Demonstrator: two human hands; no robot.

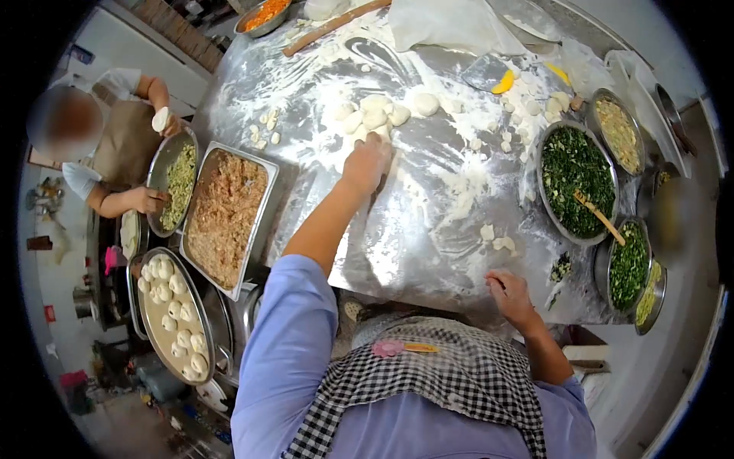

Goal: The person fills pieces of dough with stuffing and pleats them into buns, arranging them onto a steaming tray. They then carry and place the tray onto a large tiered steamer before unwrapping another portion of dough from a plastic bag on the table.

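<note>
My left hand (367,162) reaches out over the floured steel table, its fingertips closed on the near edge of a pile of flattened dough rounds (375,117). The back of the hand hides exactly which round they grip. Just right of that pile lies a separate dough round (427,104). Close to the table's front edge, my right hand (511,298) hovers with its fingers curled in and nothing visible in them. A few small dough scraps (501,242) lie beyond it.
A tray of minced filling (227,222) stands left, beside a pan of shaped buns (172,310). Bowls of chopped greens (577,180) line the right side, one with a wooden spatula (599,217). A co-worker (115,130) holds dough at left. A rolling pin (336,27) lies at the back.
</note>
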